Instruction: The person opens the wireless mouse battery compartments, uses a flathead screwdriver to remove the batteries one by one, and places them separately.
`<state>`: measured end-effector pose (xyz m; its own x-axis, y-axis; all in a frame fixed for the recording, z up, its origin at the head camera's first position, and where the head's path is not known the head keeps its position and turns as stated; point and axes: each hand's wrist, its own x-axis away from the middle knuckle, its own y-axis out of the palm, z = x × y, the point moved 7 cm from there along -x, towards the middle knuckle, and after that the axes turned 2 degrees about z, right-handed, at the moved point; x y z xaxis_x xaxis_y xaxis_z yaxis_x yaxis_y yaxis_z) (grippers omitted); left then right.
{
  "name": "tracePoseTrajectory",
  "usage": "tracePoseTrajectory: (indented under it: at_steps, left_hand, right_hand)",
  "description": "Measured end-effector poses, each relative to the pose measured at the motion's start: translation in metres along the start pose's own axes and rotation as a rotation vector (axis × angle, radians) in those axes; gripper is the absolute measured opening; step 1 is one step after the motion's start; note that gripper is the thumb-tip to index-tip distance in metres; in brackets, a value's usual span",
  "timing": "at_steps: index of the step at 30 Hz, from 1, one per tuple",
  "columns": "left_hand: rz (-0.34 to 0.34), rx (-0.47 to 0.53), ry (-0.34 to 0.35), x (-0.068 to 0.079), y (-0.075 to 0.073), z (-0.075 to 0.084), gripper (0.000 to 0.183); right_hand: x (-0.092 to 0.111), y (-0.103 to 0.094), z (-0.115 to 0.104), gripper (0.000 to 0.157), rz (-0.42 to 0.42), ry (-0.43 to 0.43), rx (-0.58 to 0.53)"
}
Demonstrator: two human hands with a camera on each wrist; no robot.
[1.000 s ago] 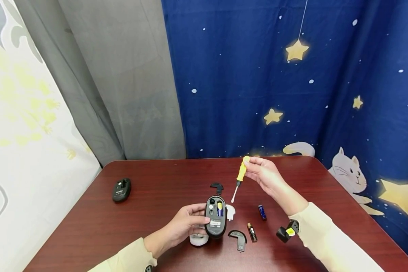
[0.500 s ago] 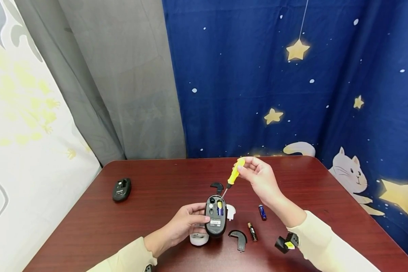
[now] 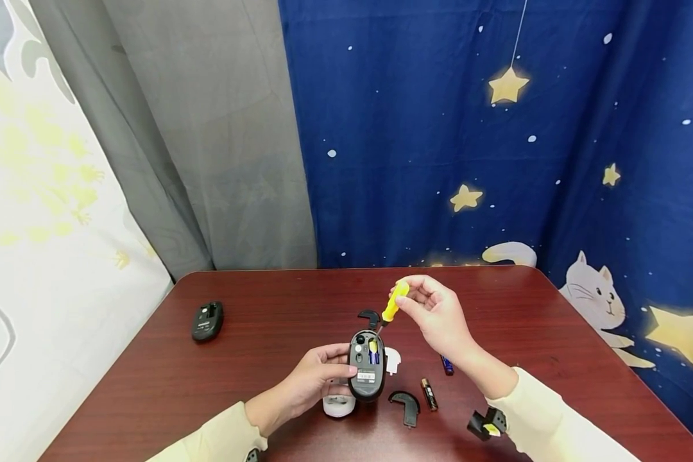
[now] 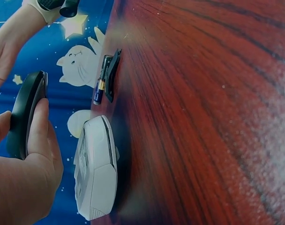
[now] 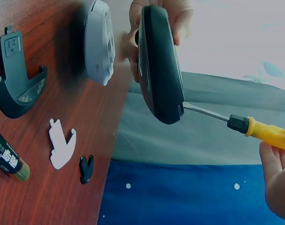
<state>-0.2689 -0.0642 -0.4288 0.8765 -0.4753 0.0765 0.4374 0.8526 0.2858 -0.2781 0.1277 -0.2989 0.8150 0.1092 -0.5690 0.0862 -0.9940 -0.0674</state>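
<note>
My left hand (image 3: 317, 372) grips a black computer mouse (image 3: 366, 382) by its side, lifted off the table with its underside turned up. A blue and yellow battery (image 3: 373, 351) lies in the mouse's uncovered compartment. Between thumb and fingers, my right hand (image 3: 441, 314) holds a screwdriver (image 3: 395, 301) by its yellow handle. Its metal shaft slants down to the top end of the compartment, by the battery's yellow end. In the right wrist view the screwdriver's tip meets the edge of the black mouse (image 5: 159, 65). Beneath the left hand sits a white mouse (image 4: 96, 168).
Another black mouse (image 3: 207, 321) lies at the table's far left. Around the held mouse are a white cover (image 3: 392, 360), a small black cover (image 3: 369, 317) and a larger dark cover (image 3: 406, 407). A black battery (image 3: 429, 394) and a partly hidden blue battery (image 3: 447, 365) lie at right.
My right hand has moved left and down, bringing the screwdriver from beside the mouse into its battery compartment. The battery's yellow end now looks slightly tilted. My left hand stays where it was.
</note>
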Motion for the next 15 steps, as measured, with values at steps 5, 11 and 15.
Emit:
tracePoseTrajectory:
  at_steps: [5,11,15]
  left_hand:
    - [0.003,0.0,-0.005,-0.001,-0.001,-0.001,0.054]
    - [0.0,0.002,-0.002,-0.001,-0.001,0.0,0.054]
    - [-0.005,0.0,0.0,0.0,0.0,-0.001,0.055]
  right_hand:
    - [0.006,0.007,-0.006,0.019,-0.057,-0.095,0.02]
    - [0.013,0.019,-0.015,0.022,-0.148,-0.181,0.053]
    - [0.017,0.024,-0.017,0.022,-0.171,-0.186,0.061]
